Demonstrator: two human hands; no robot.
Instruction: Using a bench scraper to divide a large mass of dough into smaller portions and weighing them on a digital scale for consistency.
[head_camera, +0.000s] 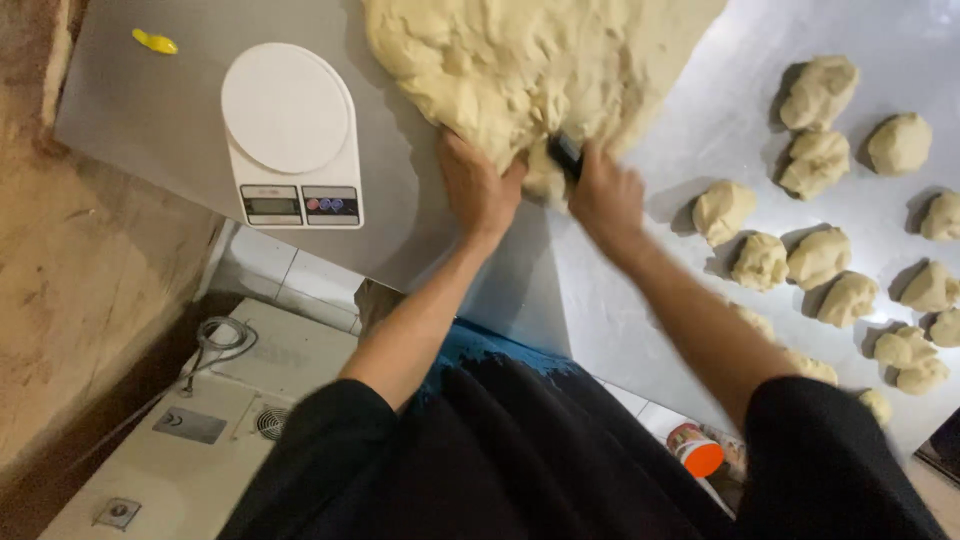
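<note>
Tabletop (600, 300), grey steel, is spanning most of the view and carrying everything listed below

Dough mass (530, 60), large, pale and rough-surfaced, is lying at the top centre of the tabletop and running out past the upper edge of the view; its near edge is being worked by both hands

Machine housing (180, 440), off-white, with a round vent and a coiled cable on top, is standing low at the left, beneath the tabletop edge

Kitchen scale (290, 135), white, with a round weighing plate and a small display at its front, is sitting just left of the dough mass, apart from it

Dough portions (820, 255), a scatter of small rough lumps, are lying across the right side of the tabletop, well clear of the dough mass and mostly separate from one another

Left hand (478, 185) is pressing down on the near edge of the dough mass, fingers spread, flat and gripping nothing

Right hand (605, 195) is clenching a dark-handled cutter (566, 152) whose working end is buried in the dough mass, just beside the left hand

Orange-capped container (695, 452) is showing below the tabletop edge at lower right

Yellow scrap (155, 41) is lying at the far left corner of the tabletop
</note>
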